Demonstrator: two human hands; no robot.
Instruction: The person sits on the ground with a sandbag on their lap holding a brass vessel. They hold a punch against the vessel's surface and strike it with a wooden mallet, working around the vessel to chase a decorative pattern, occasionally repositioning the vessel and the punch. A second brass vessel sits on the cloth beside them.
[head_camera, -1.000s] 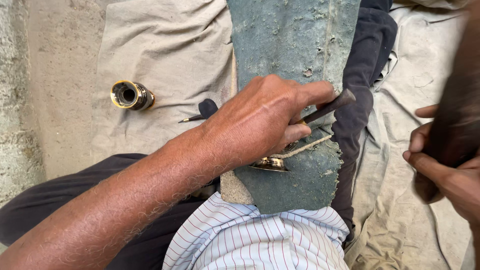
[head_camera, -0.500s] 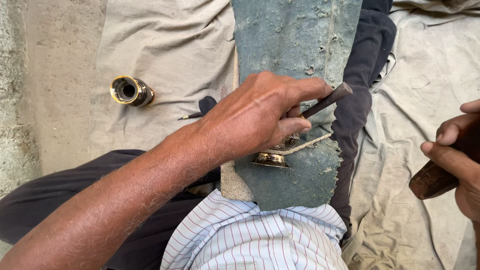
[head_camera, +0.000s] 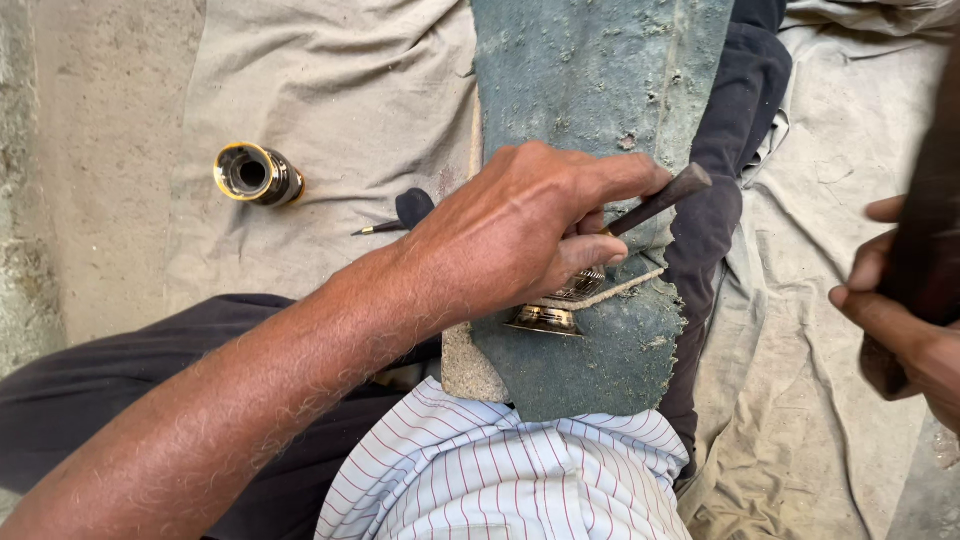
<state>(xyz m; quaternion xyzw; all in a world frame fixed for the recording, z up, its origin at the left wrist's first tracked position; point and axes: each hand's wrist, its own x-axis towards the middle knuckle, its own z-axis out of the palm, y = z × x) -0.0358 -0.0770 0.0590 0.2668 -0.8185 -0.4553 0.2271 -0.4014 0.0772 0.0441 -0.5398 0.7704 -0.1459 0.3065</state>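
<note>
The left hand (head_camera: 530, 235) is closed around a dark metal punch (head_camera: 660, 198), pressing its lower end onto a small brass piece (head_camera: 560, 305) that lies on a blue-green padded board (head_camera: 600, 90) across the person's lap. The right hand (head_camera: 905, 320), at the frame's edge, is wrapped tight around a dark wooden mallet (head_camera: 925, 240). On the cloth (head_camera: 340, 90) to the left lie a brass cylinder (head_camera: 255, 175) and a small black-handled tool (head_camera: 400, 215).
</note>
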